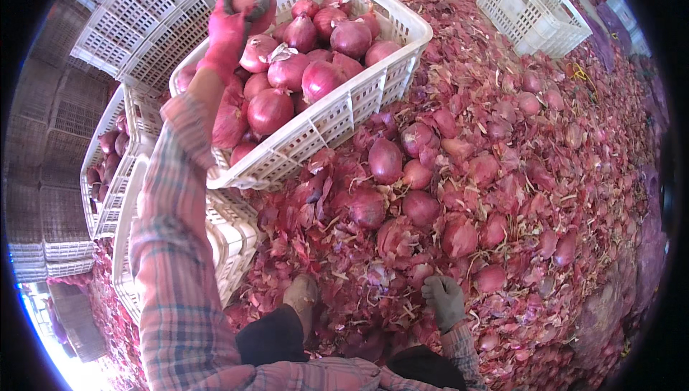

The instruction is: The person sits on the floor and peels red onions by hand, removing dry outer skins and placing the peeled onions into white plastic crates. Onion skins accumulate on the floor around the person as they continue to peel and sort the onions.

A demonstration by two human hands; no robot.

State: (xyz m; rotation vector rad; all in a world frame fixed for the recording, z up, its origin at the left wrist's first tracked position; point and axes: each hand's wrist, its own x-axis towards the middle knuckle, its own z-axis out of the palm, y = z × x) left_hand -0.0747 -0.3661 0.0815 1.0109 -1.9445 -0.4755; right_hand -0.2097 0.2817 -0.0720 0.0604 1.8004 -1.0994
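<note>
My left hand (237, 16), in a pink glove with dark fingers, is closed around a red onion (253, 4) at the far left corner of a white plastic crate (371, 105). Red onions (271, 111) are heaped in that crate, some with pale dry stem ends. Low in the view, my right hand (445, 300) wears a grey glove, its fingers curled beside a reddish onion or piece of skin (421, 274). Whether those fingers grip anything is hidden. Several loose onions (385, 160) lie on the floor between the crate and my right hand.
Onion skins (543, 186) cover the floor. Stacked white crates (145, 19) rise at the left, above a crate of darker onions (110, 148). Another white crate (530, 11) stands at the upper right. Purple mesh sacking (651, 240) lines the right edge. My shoe (301, 297) is below.
</note>
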